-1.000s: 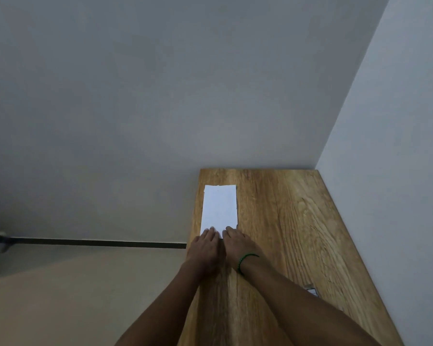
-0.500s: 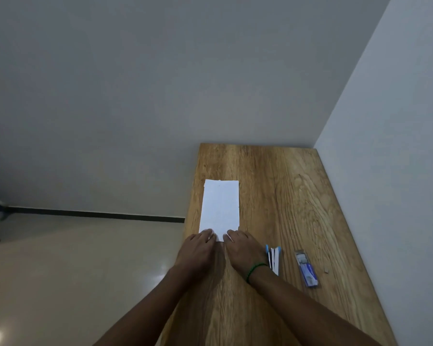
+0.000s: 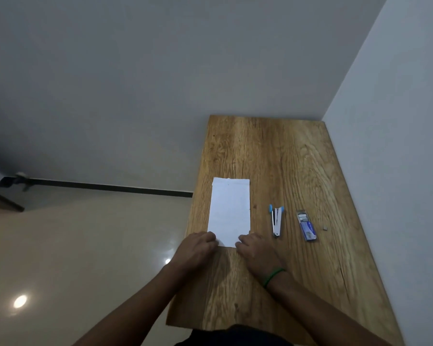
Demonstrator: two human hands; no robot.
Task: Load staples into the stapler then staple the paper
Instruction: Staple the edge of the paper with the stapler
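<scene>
Left grip and right grip touch one paper sheet, pinching or pressing unclear; rightward one stapler, one staple box, label unreadable.

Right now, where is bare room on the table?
Bare wood lies beyond the paper, stapler and staple box, to the far edge of the table, and nearer, right of the right hand. That row is crowded.

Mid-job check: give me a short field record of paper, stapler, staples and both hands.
paper: white rectangular paper sheet, flat on the wooden table, near its left edge
stapler: blue-and-silver stapler, right of the sheet, untouched, splayed open
staples: clear-and-blue staple pack, right of the stapler
left hand: on the sheet's near left corner
right hand: on its near right corner, green wristband
grip: pinch or press unclear
</scene>
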